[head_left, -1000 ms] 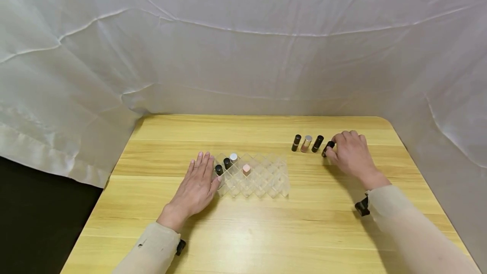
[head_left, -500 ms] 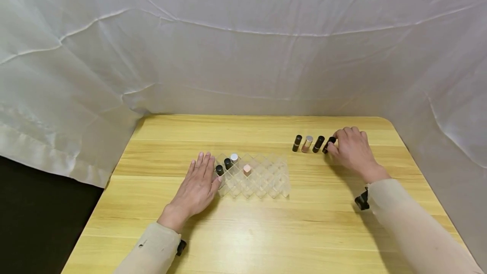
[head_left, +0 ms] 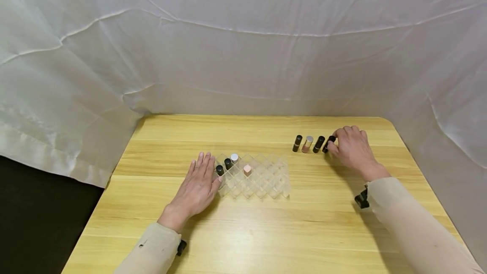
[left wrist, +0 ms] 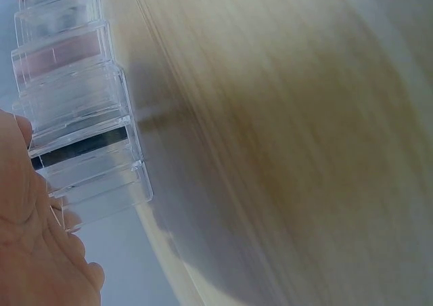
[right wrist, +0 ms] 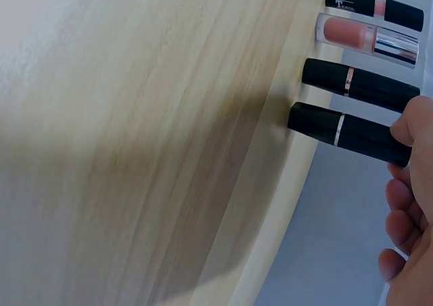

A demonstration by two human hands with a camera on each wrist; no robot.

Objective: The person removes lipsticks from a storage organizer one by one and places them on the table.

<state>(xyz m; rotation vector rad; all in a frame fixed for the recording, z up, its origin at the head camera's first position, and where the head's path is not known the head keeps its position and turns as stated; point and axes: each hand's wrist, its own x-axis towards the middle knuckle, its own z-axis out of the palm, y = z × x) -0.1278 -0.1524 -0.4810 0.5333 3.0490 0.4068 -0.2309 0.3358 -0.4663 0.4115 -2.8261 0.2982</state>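
My left hand (head_left: 195, 185) lies with straight fingers along the left end of a clear lipstick organizer (head_left: 266, 181) with diamond-shaped slots, its thumb at the near corner. Two black-capped lipsticks (head_left: 228, 163), a white-capped tube (head_left: 234, 158) and a pink-capped lipstick (head_left: 247, 170) stand in the slots. At the back right, my right hand (head_left: 353, 150) pinches the top of a black lipstick with a silver band (right wrist: 358, 137) between thumb and fingers. That lipstick stands upright at the right end of a row, its base apparently on the table.
Left of the pinched lipstick stand a black lipstick with a rose-gold band (right wrist: 362, 84), a clear pink gloss tube with silver cap (right wrist: 348, 34) and a black tube with a pink band (right wrist: 358, 5). White cloth (head_left: 243, 54) hangs behind the wooden table (head_left: 243, 231).
My right hand has shifted slightly away from me with the lipstick, bringing it closer into line with the row, then kept nearly still. My left hand has stayed in place.
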